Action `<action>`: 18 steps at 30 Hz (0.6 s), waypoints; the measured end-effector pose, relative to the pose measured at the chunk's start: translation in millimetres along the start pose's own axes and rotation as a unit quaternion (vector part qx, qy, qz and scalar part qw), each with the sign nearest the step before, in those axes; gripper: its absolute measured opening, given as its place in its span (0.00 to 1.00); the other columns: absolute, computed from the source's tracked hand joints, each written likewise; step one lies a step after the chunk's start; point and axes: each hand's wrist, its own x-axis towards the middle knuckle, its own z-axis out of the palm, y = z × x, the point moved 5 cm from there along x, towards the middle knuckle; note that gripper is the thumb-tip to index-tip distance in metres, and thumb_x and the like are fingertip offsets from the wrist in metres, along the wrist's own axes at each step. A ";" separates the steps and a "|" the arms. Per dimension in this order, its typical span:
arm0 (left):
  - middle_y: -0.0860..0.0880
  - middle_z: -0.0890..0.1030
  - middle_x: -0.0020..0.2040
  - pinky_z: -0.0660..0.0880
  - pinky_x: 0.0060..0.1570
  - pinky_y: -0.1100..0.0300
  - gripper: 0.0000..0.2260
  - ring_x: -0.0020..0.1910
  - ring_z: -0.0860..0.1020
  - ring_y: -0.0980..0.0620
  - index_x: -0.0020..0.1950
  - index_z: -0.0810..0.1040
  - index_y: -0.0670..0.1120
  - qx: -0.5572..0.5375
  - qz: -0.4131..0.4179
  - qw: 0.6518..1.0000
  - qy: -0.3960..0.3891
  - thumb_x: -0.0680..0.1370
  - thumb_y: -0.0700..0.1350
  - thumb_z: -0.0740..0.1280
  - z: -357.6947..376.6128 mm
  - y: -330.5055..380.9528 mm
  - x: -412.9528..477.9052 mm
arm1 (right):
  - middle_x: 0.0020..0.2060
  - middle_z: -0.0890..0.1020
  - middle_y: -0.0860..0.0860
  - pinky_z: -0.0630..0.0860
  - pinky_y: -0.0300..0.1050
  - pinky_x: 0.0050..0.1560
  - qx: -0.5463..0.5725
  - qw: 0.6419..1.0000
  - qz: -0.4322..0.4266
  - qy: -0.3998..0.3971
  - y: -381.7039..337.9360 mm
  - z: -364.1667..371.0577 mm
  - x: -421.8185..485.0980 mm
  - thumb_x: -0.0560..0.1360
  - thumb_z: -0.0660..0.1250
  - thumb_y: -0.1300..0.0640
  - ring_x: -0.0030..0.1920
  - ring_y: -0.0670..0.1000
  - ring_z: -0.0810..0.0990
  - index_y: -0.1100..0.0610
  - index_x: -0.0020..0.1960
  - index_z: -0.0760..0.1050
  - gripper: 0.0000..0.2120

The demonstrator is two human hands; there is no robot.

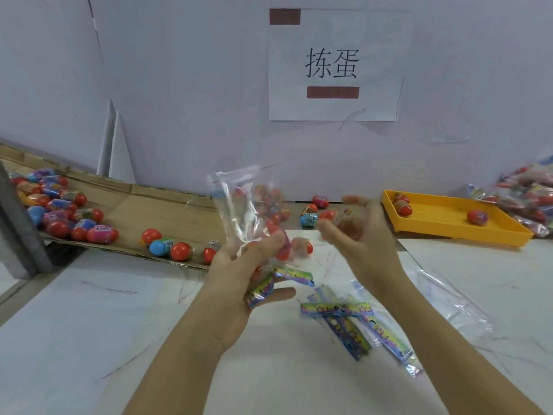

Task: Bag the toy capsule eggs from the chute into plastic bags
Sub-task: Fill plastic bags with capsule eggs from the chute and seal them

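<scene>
- While the left hand [236,283] is gripping a clear plastic bag [239,205] at frame centre — fingers curled round its lower end — the bag is standing upright above the palm.
- Right hand [359,235], just right of the bag, is curling its fingers; blur is hiding whether it holds anything.
- Capsule eggs [98,233] are lying on the cardboard chute [155,211] at left, with others in the yellow tray [443,218] at right.
</scene>
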 end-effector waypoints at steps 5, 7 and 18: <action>0.46 0.85 0.42 0.80 0.30 0.56 0.18 0.36 0.84 0.50 0.49 0.85 0.54 0.144 0.038 0.988 0.037 0.60 0.47 0.79 -1.2 -4.7 0.6 | 0.36 0.80 0.50 0.74 0.39 0.32 0.156 0.984 -0.083 0.011 -46.4 -12.3 -1.5 0.74 0.66 0.49 0.33 0.48 0.76 0.50 0.51 0.76 0.08; 0.47 0.85 0.39 0.80 0.30 0.57 0.14 0.34 0.84 0.49 0.50 0.84 0.52 0.171 0.047 0.984 0.031 0.66 0.42 0.78 -0.3 -6.1 -0.1 | 0.41 0.83 0.48 0.76 0.42 0.37 0.159 0.980 -0.123 -0.001 -58.3 -13.1 -5.7 0.78 0.63 0.51 0.39 0.50 0.79 0.49 0.55 0.77 0.08; 0.56 0.85 0.40 0.79 0.33 0.64 0.20 0.36 0.84 0.56 0.43 0.84 0.62 0.243 0.122 0.962 -0.028 0.66 0.35 0.78 14.4 -3.4 -6.3 | 0.40 0.81 0.40 0.56 0.23 0.54 -0.222 0.930 -0.275 0.100 -75.9 -12.2 -19.7 0.71 0.72 0.49 0.45 0.49 0.77 0.52 0.48 0.81 0.09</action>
